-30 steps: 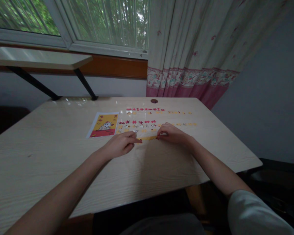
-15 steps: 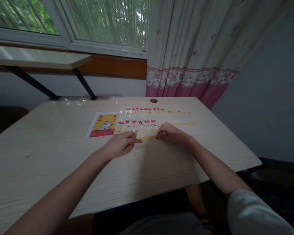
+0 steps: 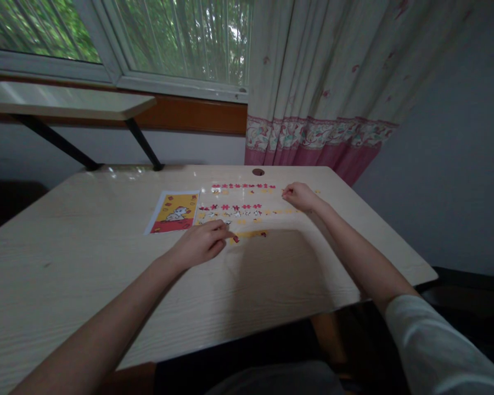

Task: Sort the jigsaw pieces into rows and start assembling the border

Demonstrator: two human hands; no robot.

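Note:
My left hand (image 3: 202, 241) rests on the table with its index finger on the left end of a short strip of joined yellow jigsaw pieces (image 3: 252, 235). Its other fingers are curled in. Dark red marks show at both ends of the strip. Farther back on the right, my right hand (image 3: 299, 195) hovers at the row of loose yellow pieces, fingertips pinched together. Whatever lies between those fingertips is too small to make out. Loose red jigsaw pieces (image 3: 243, 186) form a row at the back, and white-and-black pieces (image 3: 236, 214) lie nearer, behind the strip.
A printed picture sheet (image 3: 175, 213) with a white animal on yellow and red lies left of the pieces. The wooden table (image 3: 86, 263) has a round cable hole (image 3: 258, 172) at its back edge. A raised shelf (image 3: 66, 101) stands at the back left, and a curtain (image 3: 308, 99) hangs behind.
My right hand has left the right end of the yellow strip and moved back and to the right, to the far row of pieces. My left hand has stayed at the strip's left end.

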